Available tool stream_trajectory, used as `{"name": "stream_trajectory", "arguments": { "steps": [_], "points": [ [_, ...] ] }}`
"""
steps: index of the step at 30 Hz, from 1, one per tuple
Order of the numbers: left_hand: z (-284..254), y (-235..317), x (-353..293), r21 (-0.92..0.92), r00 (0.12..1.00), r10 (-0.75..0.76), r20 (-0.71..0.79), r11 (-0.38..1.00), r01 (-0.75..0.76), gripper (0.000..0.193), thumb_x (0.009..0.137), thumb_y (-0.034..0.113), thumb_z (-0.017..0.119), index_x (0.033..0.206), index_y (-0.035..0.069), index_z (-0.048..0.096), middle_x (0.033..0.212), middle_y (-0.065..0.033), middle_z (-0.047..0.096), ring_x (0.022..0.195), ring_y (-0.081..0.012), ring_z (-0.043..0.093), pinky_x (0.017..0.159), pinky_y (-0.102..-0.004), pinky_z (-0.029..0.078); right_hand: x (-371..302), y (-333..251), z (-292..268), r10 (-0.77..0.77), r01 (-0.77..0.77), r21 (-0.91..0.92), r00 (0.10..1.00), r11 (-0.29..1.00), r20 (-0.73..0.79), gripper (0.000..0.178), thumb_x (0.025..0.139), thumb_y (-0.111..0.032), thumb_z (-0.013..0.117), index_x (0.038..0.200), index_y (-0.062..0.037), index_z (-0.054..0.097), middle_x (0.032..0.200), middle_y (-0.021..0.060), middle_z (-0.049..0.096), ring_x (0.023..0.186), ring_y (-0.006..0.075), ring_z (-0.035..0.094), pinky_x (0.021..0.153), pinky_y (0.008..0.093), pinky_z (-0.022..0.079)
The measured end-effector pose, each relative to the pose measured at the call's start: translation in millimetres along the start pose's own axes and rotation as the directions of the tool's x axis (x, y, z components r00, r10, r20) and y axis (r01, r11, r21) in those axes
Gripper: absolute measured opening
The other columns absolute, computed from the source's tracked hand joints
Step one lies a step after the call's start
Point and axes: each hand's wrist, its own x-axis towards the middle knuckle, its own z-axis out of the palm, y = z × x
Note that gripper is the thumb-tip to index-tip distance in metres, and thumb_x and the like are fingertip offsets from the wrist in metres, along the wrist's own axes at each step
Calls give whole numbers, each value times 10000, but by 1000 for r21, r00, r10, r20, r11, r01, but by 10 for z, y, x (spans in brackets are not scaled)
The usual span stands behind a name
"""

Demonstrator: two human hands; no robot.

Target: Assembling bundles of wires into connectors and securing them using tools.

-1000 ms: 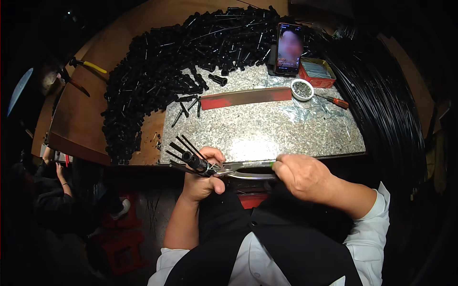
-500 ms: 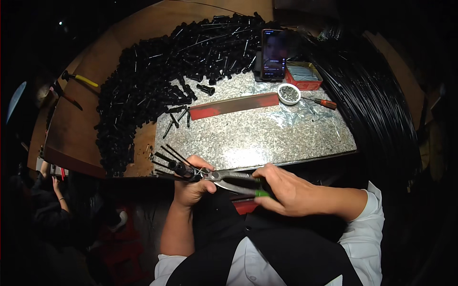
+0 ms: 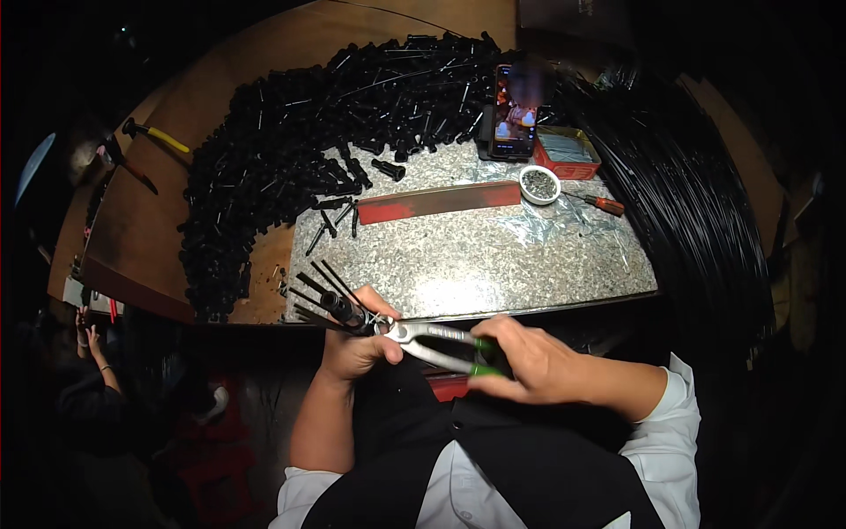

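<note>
My left hand (image 3: pixel 354 354) is closed around a black tubular hub (image 3: pixel 336 304) with several thin black rods fanning out of it, to the left of my body and just off the near edge of the stone slab. Thin wire shows at the hub's end nearest my thumb. In my right hand (image 3: pixel 529 357) is a pair of pincers (image 3: pixel 434 335) with green grips, held level. Their jaws meet the wire end beside my left thumb and index finger. The exact bite of the jaws is partly hidden by those fingers.
A speckled stone slab (image 3: pixel 493 256) carries a red metal strip (image 3: pixel 441 203), a white bowl of small metal pieces (image 3: pixel 539 184), a screwdriver (image 3: pixel 604 204) and a phone (image 3: pixel 516 110). Black parts (image 3: pixel 291 123) heap behind; long black rods (image 3: pixel 687 185) lie right. A hammer (image 3: pixel 159 136) lies left.
The pincers' handles look slightly wider apart, while the jaws stay at the wire end. The whole view has shifted a little. The phone's picture has changed.
</note>
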Motion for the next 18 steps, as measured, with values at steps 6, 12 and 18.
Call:
{"name": "stream_trajectory", "arguments": {
  "steps": [6,12,18],
  "points": [
    [3,95,15,-76,993,-49,111,995,58,654,474,398,888,914,36,566,767,38,529,708,-59,491,636,-195,387,54,166,-97,108,-116,56,985,992,135,258,924,-224,524,976,29,538,840,150,611,671,232,615,616,318,497],
    [53,48,50,56,977,28,209,998,-40,423,556,194,890,848,29,633,774,-2,581,750,-96,539,659,-242,421,-47,243,-51,53,-748,624,649,225,759,208,928,-215,545,992,-20,511,730,119,602,463,165,566,438,272,452],
    [109,79,73,169,1000,-8,18,986,5,670,482,506,856,874,38,580,769,25,542,704,-67,494,637,-210,382,81,113,-27,160,-128,-256,981,958,107,493,833,-199,646,1234,-7,433,1040,190,513,945,337,552,740,370,469]
  ]
}}
